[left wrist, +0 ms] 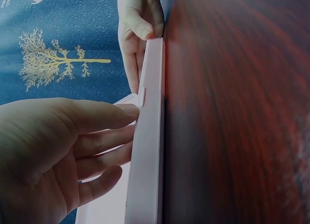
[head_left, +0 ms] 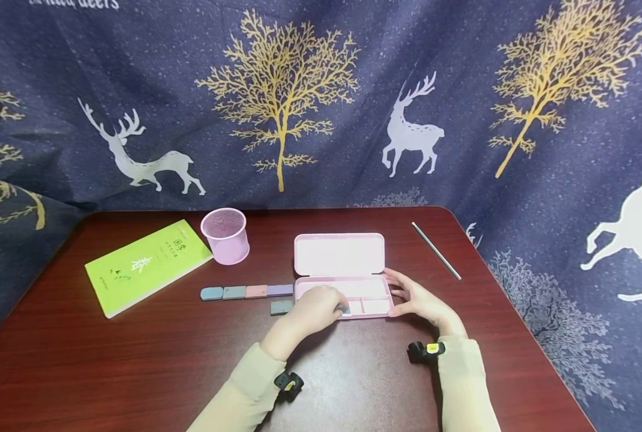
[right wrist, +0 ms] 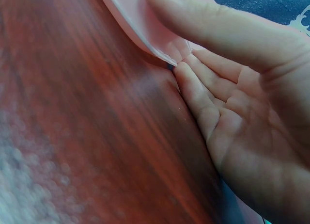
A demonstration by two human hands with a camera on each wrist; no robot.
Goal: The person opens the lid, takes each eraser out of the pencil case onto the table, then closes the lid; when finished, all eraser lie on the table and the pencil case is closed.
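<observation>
A pink case [head_left: 375, 286] lies with its lid [head_left: 339, 255] raised at the back. The left hand [head_left: 314, 309] reaches over its front left part, fingertips inside a front compartment by a small blue-grey piece [head_left: 345, 309]. In the left wrist view, the left hand [left wrist: 72, 151] has its thumb at the front wall [left wrist: 147, 132] and bent fingers behind it; whether they pinch the piece is hidden. Around the case's right end, the right hand [head_left: 421, 301] grips with thumb in front and fingers behind. The right wrist view shows that hand [right wrist: 242, 103] against the pink edge [right wrist: 140, 37].
Left of the case lie a row of coloured blocks [head_left: 256, 291] and one dark grey-green block [head_left: 281, 308]. Farther back stand a pink mesh cup [head_left: 229, 245] and a lime-green book [head_left: 148, 267]. A thin stick [head_left: 436, 250] lies at the right of the table [head_left: 137, 366].
</observation>
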